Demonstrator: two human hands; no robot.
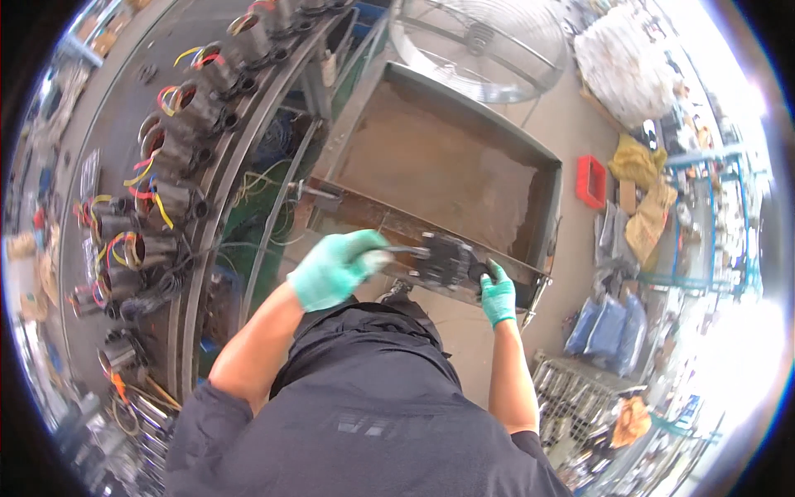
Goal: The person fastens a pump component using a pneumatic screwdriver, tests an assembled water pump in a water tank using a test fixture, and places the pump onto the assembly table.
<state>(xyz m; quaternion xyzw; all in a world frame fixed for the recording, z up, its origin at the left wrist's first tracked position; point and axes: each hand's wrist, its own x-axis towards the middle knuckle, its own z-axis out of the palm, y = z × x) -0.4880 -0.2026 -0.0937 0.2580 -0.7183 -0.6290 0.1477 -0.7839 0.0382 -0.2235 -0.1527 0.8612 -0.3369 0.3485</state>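
While both hands grip it, the dark motor part (445, 261) sits between left hand (338, 267) and right hand (497, 296).

gloved hands (339, 267): 2 | metal tray (464, 116): 1 | fan (480, 41): 1 | red bin (590, 180): 1

Row of motor stators (178, 157) with coloured wires on left bench, round fan guard (480, 45) above, red crate (590, 180) on floor.
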